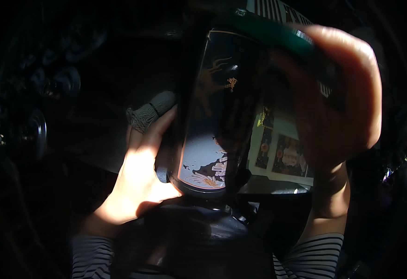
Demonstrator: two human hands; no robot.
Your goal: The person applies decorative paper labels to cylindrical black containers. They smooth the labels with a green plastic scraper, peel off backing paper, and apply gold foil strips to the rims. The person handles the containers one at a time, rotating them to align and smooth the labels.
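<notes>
A tall dark canister with gold-coloured drawings and a pale printed patch tilts slightly in front of me. Its lower left side rests in my left hand, the thumb by the base and the other fingers partly hidden behind it. On a finger of that hand, or just beyond it, shows a grey knitted wrap with a dark band; which of the two I cannot tell. Curled over the top right, my right hand grips the green lid, somewhat blurred. Whether the lid is seated or lifted is lost in shadow.
Behind the canister lies a pale printed sheet or box with small pictures. Striped material shows at the top. Shiny round objects stand at the far left. A dark glossy rounded shape sits low between my forearms; deep shadow covers much else.
</notes>
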